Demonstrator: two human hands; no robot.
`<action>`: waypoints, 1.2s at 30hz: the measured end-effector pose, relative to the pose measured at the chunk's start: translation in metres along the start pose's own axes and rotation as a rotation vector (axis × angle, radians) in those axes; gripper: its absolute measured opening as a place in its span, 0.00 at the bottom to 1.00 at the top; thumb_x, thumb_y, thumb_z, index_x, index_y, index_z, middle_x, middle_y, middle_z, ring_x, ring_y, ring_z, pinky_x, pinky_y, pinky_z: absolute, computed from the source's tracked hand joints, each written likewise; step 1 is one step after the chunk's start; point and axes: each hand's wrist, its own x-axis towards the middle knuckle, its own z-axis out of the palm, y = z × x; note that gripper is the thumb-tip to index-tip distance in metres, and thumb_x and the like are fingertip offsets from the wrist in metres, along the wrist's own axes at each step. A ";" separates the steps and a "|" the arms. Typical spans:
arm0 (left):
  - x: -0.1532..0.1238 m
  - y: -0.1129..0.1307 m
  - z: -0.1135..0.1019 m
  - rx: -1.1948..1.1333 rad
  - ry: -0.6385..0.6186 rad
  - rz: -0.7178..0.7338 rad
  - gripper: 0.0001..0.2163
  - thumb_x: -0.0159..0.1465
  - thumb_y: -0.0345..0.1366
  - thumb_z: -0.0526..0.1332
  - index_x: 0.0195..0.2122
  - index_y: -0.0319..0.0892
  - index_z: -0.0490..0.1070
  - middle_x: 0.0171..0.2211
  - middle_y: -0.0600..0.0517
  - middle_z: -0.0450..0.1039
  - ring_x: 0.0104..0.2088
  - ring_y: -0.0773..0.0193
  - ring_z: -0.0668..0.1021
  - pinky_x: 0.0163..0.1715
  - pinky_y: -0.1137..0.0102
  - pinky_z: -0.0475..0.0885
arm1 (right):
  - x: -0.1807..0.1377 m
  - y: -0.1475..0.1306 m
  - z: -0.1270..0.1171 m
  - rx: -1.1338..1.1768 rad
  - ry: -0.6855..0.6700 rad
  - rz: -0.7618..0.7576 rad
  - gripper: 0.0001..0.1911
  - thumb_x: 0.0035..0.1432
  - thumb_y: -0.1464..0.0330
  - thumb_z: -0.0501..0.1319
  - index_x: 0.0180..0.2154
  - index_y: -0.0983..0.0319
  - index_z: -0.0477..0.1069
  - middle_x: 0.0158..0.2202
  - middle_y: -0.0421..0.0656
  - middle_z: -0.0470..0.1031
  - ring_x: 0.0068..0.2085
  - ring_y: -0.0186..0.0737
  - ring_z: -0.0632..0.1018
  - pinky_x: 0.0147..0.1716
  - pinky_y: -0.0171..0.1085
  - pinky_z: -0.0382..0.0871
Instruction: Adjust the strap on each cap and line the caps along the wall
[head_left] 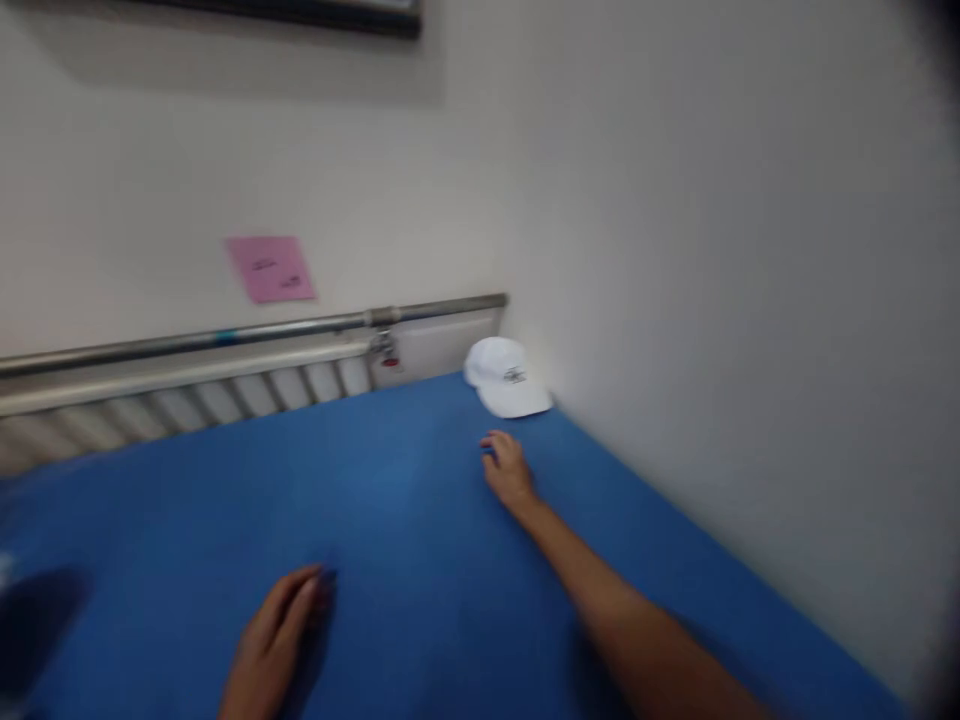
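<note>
Our right hand [508,470] stretches across the blue mattress [390,520], fingers loosely curled and empty, just short of the white cap [508,378] lying in the corner against the wall [712,250]. Our left hand [279,625] rests flat, holding nothing. The cap's brim points toward us and rightward, its long axis running that way. A careless grab could crush the brim or push the cap into the wall.
</note>
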 end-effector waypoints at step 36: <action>-0.004 0.025 -0.213 0.116 0.637 -0.067 0.08 0.52 0.38 0.62 0.29 0.39 0.69 0.18 0.56 0.66 0.19 0.67 0.69 0.20 0.73 0.63 | -0.076 -0.084 0.033 0.223 -0.486 -0.442 0.11 0.54 0.67 0.52 0.31 0.57 0.73 0.41 0.49 0.77 0.44 0.48 0.79 0.47 0.49 0.73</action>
